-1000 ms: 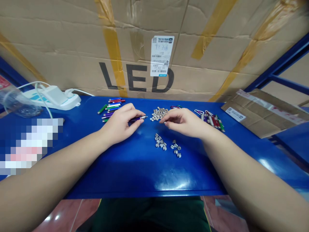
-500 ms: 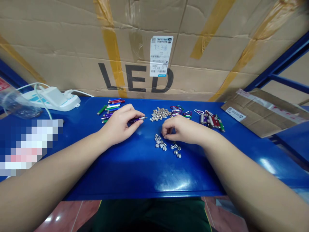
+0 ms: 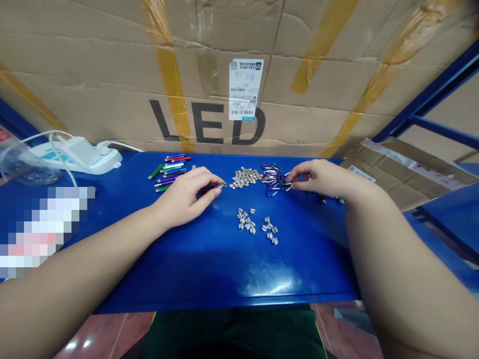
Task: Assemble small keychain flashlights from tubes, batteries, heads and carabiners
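My left hand (image 3: 192, 197) is closed around a slim tube like a mini flashlight (image 3: 223, 185). Only its silver tip shows past the thumb and forefinger. Toward the right back, my right hand (image 3: 312, 175) pinches at a green carabiner (image 3: 286, 183) on the edge of a pile of coloured carabiners (image 3: 271, 175). Between the hands spreads a heap of silver button cells (image 3: 247, 177). Nearer me lie two loose groups of small silver end caps (image 3: 245, 222). More coloured tubes (image 3: 170, 172) lie behind my left hand.
Assembled tubes (image 3: 331, 200) are mostly hidden behind my right forearm. A white power strip (image 3: 84, 159) with cables stands at the left back of the blue table (image 3: 209, 269). A large cardboard box (image 3: 123, 75) walls the back; a smaller carton (image 3: 407, 172) is on the right.
My right hand has moved right and back, from over the silver end caps to the carabiners. One end cap now lies where its fingers were. My left hand still holds the tube.
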A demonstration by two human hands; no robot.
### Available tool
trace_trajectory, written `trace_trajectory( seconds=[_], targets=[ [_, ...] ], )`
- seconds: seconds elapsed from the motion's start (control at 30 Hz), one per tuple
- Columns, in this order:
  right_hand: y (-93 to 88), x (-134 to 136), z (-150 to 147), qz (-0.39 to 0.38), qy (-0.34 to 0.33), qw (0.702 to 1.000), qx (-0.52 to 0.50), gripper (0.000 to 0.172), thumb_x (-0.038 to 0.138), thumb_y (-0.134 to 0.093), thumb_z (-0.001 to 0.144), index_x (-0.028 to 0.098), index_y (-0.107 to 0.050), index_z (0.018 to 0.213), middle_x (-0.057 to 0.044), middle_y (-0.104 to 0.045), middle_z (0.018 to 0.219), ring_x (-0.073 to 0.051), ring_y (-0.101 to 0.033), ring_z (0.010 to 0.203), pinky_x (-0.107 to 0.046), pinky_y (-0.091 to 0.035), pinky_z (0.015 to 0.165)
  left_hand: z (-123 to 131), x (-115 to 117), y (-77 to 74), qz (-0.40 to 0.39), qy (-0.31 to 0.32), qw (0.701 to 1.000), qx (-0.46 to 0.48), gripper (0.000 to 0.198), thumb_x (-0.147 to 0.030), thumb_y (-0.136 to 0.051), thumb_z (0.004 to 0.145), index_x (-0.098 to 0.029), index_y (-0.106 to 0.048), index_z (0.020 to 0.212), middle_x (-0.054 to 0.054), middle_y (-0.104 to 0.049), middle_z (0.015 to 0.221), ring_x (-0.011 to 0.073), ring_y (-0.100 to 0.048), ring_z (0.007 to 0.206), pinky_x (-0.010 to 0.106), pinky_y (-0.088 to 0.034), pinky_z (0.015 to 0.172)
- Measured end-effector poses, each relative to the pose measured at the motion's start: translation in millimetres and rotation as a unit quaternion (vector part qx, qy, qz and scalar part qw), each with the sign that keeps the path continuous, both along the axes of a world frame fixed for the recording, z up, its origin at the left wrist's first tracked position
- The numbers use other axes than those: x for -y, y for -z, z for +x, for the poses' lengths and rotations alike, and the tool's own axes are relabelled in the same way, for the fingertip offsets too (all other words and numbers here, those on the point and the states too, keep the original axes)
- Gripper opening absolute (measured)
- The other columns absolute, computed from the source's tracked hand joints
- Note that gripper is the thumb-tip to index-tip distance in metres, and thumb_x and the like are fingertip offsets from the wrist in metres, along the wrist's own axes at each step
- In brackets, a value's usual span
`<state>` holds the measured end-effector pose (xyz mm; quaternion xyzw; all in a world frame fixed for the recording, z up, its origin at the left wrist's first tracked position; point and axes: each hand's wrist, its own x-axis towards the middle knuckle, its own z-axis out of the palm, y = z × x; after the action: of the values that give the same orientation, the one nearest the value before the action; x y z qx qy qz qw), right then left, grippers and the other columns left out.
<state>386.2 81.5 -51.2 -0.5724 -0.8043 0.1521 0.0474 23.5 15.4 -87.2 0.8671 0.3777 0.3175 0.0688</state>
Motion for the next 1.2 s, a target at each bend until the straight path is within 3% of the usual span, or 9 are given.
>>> trace_trajectory(
  seconds=[0.07, 0.17, 0.37, 0.5, 0.67, 0.83, 0.93, 1.07, 1.2],
  targets=[
    [4.9, -1, -4, -0.023, -0.019, 0.999, 0.015, 0.017, 0.023, -0.072, 0.080, 0.023, -0.078, 0.096, 0.001, -0.073, 0.080, -0.014, -0.063, 0.062, -0.025, -0.047, 0.055, 0, 0, -0.2, -0.012, -0.006, 1.000, -0.005, 0.021, -0.030, -0.055, 0.104, -0.019, -0.071, 0.112, 0.007, -0.075, 0.109, 0.0222, -0.070, 0.101, 0.041, -0.053, 0.098],
    [7.6, 0, -11, 0.004, -0.010, 0.999, 0.047, 0.018, 0.020, -0.070, 0.077, 0.023, -0.075, 0.094, 0.001, -0.072, 0.080, -0.013, -0.061, 0.060, -0.023, -0.043, 0.051, 1, 1, 0.3, -0.018, -0.013, 1.000, -0.008, 0.022, -0.031, -0.054, 0.104, -0.019, -0.071, 0.112, 0.007, -0.076, 0.113, 0.0236, -0.071, 0.105, 0.045, -0.052, 0.104],
    [10.8, -8, 1, 0.080, 0.083, 0.989, 0.097, 0.020, 0.013, -0.065, 0.077, 0.021, -0.077, 0.091, -0.004, -0.079, 0.084, -0.018, -0.068, 0.065, -0.028, -0.048, 0.058, 1, 2, 0.7, -0.025, -0.028, 0.999, -0.010, 0.028, -0.033, -0.052, 0.105, -0.020, -0.070, 0.121, 0.008, -0.077, 0.117, 0.0243, -0.072, 0.106, 0.046, -0.051, 0.107],
    [16.0, -16, 10, 0.087, 0.099, 0.985, 0.109, 0.015, 0.018, -0.068, 0.078, 0.021, -0.079, 0.088, -0.007, -0.080, 0.086, -0.022, -0.071, 0.070, -0.031, -0.050, 0.061, 1, 2, 0.7, -0.030, -0.032, 0.999, -0.006, 0.032, -0.034, -0.050, 0.105, -0.020, -0.068, 0.128, 0.008, -0.076, 0.121, 0.0243, -0.072, 0.106, 0.045, -0.054, 0.103],
    [19.9, -14, -4, 0.114, 0.063, 0.990, 0.059, 0.025, 0.022, -0.064, 0.086, 0.020, -0.078, 0.106, -0.007, -0.080, 0.095, -0.021, -0.070, 0.073, -0.032, -0.051, 0.069, 2, 1, 2.4, -0.052, -0.024, 0.998, 0.017, 0.035, -0.034, -0.050, 0.105, -0.019, -0.066, 0.132, 0.008, -0.077, 0.112, 0.0223, -0.074, 0.096, 0.042, -0.058, 0.096],
    [25.5, -13, -18, 0.115, 0.006, 0.993, 0.036, 0.022, 0.020, -0.061, 0.088, 0.020, -0.076, 0.104, -0.005, -0.079, 0.099, -0.020, -0.070, 0.084, -0.031, -0.050, 0.077, 3, 0, 7.9, -0.136, -0.006, 0.987, 0.089, 0.040, -0.034, -0.052, 0.105, -0.017, -0.058, 0.140, 0.007, -0.074, 0.100, 0.0176, -0.073, 0.079, 0.035, -0.062, 0.079],
    [27.8, -15, -16, 0.113, 0.024, 0.993, 0.039, 0.021, 0.020, -0.061, 0.088, 0.021, -0.077, 0.102, -0.005, -0.080, 0.098, -0.021, -0.070, 0.084, -0.030, -0.050, 0.075, 6, -1, 10.6, -0.242, 0.018, 0.949, 0.201, 0.046, -0.040, -0.054, 0.104, -0.016, -0.053, 0.144, 0.008, -0.073, 0.097, 0.0162, -0.072, 0.073, 0.031, -0.062, 0.068],
    [27.0, -17, -10, 0.107, 0.048, 0.992, 0.055, 0.020, 0.018, -0.061, 0.088, 0.021, -0.077, 0.100, -0.004, -0.080, 0.099, -0.021, -0.072, 0.087, -0.029, -0.051, 0.076, 9, -4, 9.7, -0.398, 0.051, 0.853, 0.334, 0.046, -0.040, -0.059, 0.102, -0.019, -0.055, 0.142, 0.006, -0.073, 0.091, 0.0153, -0.069, 0.067, 0.027, -0.058, 0.057],
    [23.7, -16, -6, 0.099, 0.060, 0.991, 0.064, 0.022, 0.015, -0.060, 0.087, 0.021, -0.078, 0.099, -0.005, -0.080, 0.098, -0.021, -0.071, 0.084, -0.030, -0.051, 0.075, 10, -4, 5.8, -0.465, 0.042, 0.794, 0.388, 0.042, -0.030, -0.062, 0.099, -0.022, -0.059, 0.141, 0.004, -0.072, 0.089, 0.0143, -0.068, 0.066, 0.026, -0.057, 0.056]
  ],
)
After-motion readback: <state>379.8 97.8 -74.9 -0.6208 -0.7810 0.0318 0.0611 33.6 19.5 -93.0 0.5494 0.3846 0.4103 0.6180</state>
